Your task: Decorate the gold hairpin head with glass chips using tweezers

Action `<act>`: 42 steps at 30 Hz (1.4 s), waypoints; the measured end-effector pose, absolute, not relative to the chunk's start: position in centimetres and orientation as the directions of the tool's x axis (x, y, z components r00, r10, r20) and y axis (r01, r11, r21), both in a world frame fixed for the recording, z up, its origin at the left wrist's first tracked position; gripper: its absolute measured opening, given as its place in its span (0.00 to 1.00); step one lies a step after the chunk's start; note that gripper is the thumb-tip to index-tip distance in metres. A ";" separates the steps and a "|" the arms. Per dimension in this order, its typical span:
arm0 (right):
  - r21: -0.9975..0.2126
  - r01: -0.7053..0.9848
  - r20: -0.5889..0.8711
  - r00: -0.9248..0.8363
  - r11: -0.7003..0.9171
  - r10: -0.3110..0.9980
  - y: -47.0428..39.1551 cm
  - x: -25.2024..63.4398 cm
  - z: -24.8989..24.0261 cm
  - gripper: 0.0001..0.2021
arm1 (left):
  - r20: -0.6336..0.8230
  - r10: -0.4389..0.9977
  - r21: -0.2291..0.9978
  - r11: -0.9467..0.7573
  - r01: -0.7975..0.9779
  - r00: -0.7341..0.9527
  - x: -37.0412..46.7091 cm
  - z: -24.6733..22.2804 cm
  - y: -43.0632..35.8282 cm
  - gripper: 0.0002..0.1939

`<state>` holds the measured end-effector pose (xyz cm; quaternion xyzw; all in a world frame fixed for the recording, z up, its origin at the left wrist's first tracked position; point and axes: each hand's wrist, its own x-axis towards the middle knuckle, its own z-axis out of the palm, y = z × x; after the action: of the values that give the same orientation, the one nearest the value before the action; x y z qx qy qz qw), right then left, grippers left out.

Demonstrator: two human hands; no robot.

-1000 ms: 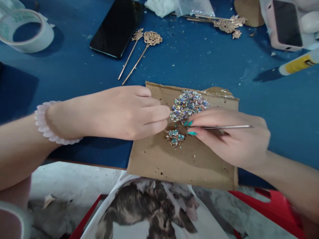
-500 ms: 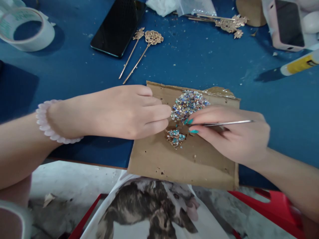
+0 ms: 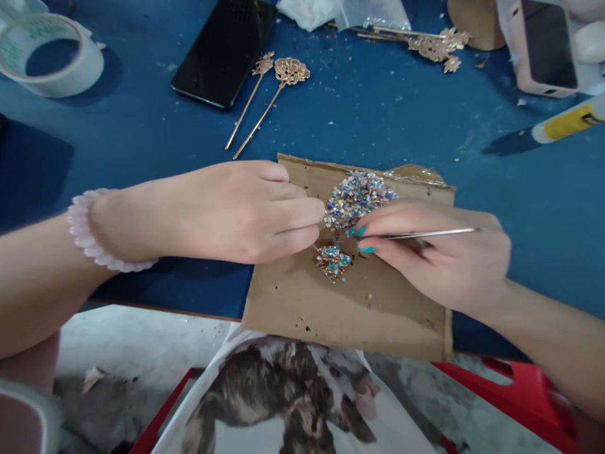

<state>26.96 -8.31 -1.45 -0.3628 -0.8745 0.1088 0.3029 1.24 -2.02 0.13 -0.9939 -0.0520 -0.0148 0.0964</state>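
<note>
My right hand [image 3: 439,258] is closed on slim metal tweezers [image 3: 432,233], pinched between thumb and fingers. Their tips point left, over the cardboard [image 3: 331,315], close to a gold filigree hairpin [image 3: 333,261] set with blue and turquoise chips. Curled fingers of my left hand [image 3: 246,214] close around the hairpin's left end, where its stem is hidden beneath them. Just above the ornament lies a heap of small multicoloured stone chips [image 3: 357,198], partly covered by my right fingers. Whether the tweezer tips hold a chip is too small to tell.
Two gold hairpins [image 3: 269,94] lie beyond my left hand beside a black phone [image 3: 222,53]. A tape roll [image 3: 85,66] is at the far left. More gold hairpins [image 3: 439,47], a white device [image 3: 543,50] and a yellow-labelled tube [image 3: 570,123] sit at the far right.
Hardly anything differs. My right fingertips and the tweezers have shifted very slightly left; my left hand and the hairpin stay in place.
</note>
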 end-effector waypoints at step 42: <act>-0.437 0.510 0.472 -0.571 0.741 0.672 -9.3 27.3 -0.7 0.04 | 0.088 0.112 -0.007 -0.994 0.113 0.990 0.7 0.3 -2.2 0.24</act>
<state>27.31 -9.33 -0.69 -0.3369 -0.8771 0.1270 0.3180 0.70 -2.16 0.34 -0.9974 -0.0564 -0.0438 0.0058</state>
